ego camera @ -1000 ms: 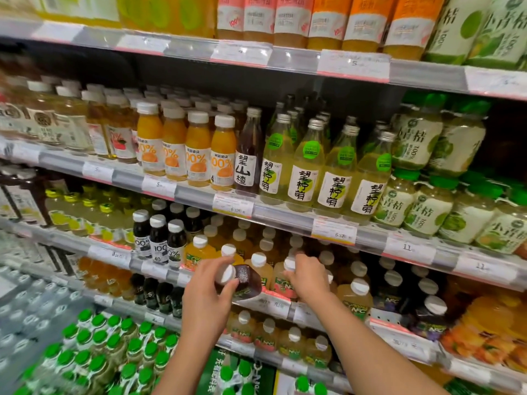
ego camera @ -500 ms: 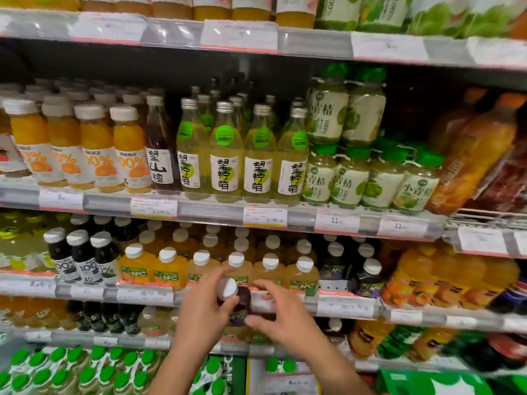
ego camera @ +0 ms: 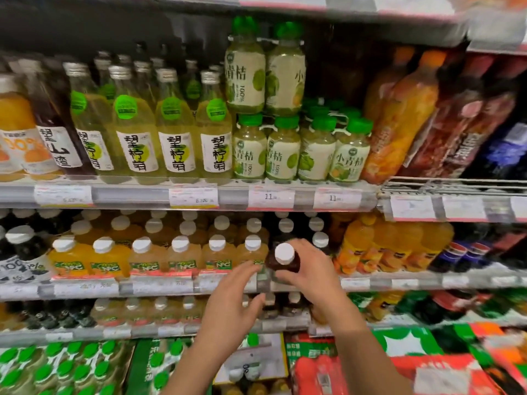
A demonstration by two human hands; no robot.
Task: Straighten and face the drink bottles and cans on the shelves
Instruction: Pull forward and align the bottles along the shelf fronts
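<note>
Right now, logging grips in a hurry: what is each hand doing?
Left hand: open, holding nothing.
Right hand: gripping the dark bottle.

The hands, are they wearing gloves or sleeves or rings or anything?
No. The left hand and the right hand are bare, with no gloves, and I can see no rings or watch. Both forearms are bare too, with no sleeve showing as far as the picture reaches. The picture is a bit blurry.
</note>
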